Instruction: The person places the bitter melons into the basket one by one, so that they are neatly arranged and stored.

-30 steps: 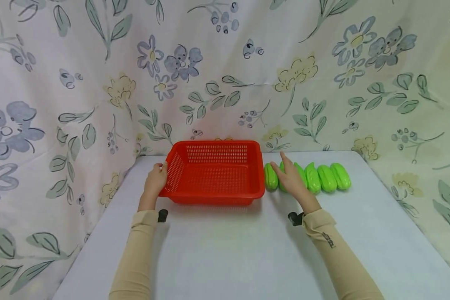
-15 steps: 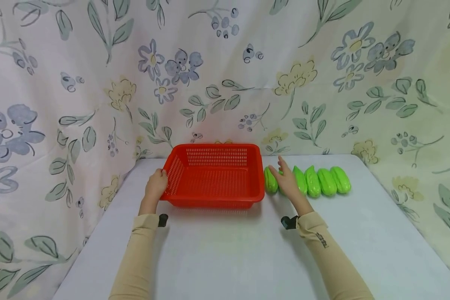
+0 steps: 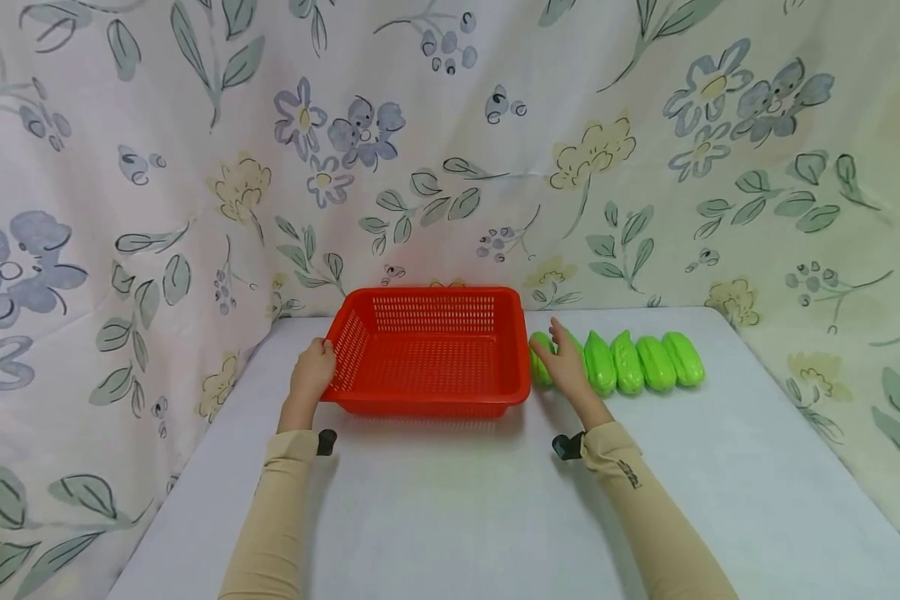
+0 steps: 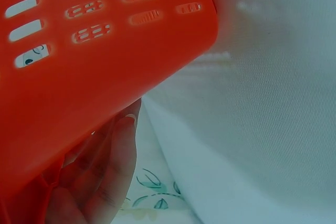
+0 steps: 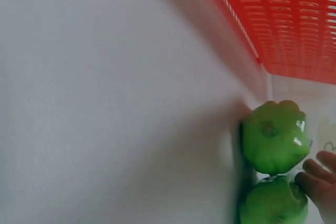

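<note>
A red perforated plastic basket (image 3: 427,408) sits toward the back of the table. My left hand (image 3: 313,371) grips its left rim, and in the left wrist view the fingers (image 4: 118,156) curl against the rim. Just right of the basket lies a row of several shiny green ribbed gourds (image 3: 601,364). My right hand (image 3: 566,367) is over the left end of that row, fingers spread and holding nothing. It partly hides the two leftmost gourds in the head view. From the right wrist, two gourd ends (image 5: 275,137) show beside the fingertips (image 5: 310,182); contact is unclear.
A white-covered table (image 3: 450,517) extends in front of the basket and gourds. Floral cloth (image 3: 420,167) hangs close behind them and along the left side. A dark wrist-camera mount (image 3: 567,447) juts inward from the right cuff.
My right hand has shifted left along the gourd row, nearer the basket, uncovering gourds farther right. My left hand remains at the basket's left rim, and the basket stays in place.
</note>
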{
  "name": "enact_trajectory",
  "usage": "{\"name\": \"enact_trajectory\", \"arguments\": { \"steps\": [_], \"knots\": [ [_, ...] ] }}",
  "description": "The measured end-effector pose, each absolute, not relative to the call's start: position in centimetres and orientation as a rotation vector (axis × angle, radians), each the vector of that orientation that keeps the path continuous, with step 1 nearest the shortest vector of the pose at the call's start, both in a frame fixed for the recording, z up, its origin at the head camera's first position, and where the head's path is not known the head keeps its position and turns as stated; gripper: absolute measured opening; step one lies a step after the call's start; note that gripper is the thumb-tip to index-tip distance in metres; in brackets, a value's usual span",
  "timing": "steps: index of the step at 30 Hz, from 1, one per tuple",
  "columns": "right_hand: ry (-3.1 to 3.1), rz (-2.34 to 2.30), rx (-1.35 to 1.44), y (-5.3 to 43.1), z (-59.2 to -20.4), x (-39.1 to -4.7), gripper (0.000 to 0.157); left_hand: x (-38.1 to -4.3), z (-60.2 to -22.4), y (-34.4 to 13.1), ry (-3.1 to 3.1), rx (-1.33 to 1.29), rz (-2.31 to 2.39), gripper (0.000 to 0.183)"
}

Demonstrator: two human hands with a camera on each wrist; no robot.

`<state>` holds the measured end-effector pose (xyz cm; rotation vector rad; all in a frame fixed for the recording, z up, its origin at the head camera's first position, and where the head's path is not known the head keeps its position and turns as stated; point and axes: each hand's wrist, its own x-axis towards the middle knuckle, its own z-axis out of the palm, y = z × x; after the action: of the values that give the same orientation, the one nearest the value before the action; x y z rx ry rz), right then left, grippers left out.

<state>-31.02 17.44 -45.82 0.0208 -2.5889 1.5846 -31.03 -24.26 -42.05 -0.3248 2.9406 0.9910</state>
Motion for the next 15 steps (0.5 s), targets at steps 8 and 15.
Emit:
{"name": "enact_trajectory", "arguments": {
  "steps": [8, 15],
  "knots": [
    [-2.570, 1.639, -0.029, 17.1, -46.6, -31.4, 0.076, -31.0, -41.9, -24.3, 2.915, -0.345, 1.026, 0.053],
    [-2.542, 1.637, -0.048, 16.7, -47.0, -31.8, 0.074, -30.9, -41.9, -24.3, 2.913, -0.344, 1.035, 0.052]
  ]
}}
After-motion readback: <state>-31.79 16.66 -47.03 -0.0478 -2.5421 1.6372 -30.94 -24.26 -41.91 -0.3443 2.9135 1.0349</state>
